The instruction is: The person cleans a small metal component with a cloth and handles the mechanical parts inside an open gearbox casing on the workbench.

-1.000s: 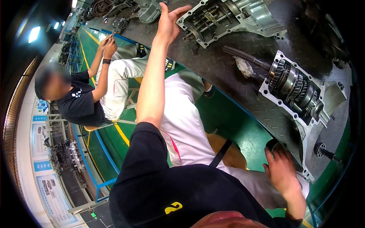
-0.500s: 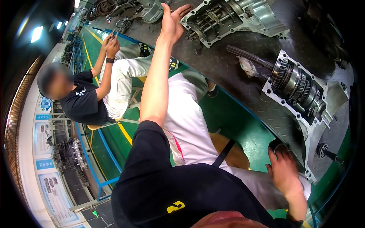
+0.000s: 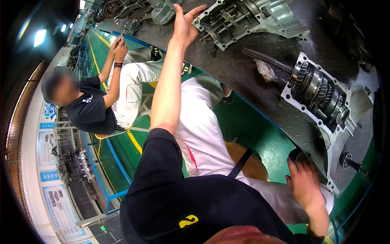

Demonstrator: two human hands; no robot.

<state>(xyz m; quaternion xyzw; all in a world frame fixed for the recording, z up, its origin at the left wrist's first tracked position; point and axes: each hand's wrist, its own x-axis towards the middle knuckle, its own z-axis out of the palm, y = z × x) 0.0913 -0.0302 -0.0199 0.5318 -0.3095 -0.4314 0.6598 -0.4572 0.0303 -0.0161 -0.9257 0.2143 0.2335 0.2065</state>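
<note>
My left hand (image 3: 186,28) reaches out over the bench with its fingers stretched and thumb apart. Its fingertips are at the edge of a metal gearbox housing half (image 3: 229,20) with rods and shift forks inside; whether they touch it I cannot tell. My right hand (image 3: 305,181) lies low by my leg near the bench edge, fingers extended and thumb apart. A dark rounded object (image 3: 297,155), possibly a shoe, shows beside its fingertips. Closest to that hand on the bench is another housing half (image 3: 331,142), holding a gear set (image 3: 319,89) with a long splined shaft (image 3: 266,59).
A crumpled plastic piece (image 3: 265,70) lies beside the shaft. A short shaft with a bearing (image 3: 351,162) is at the bench's right end. More metal parts (image 3: 162,11) lie at the far end. Another person (image 3: 91,97) sits at left, hands raised around a small object. A stool (image 3: 250,160) is under me.
The view has shifted very slightly. Both my hands keep nearly the same place and shape, and the gearbox parts stay where they were.
</note>
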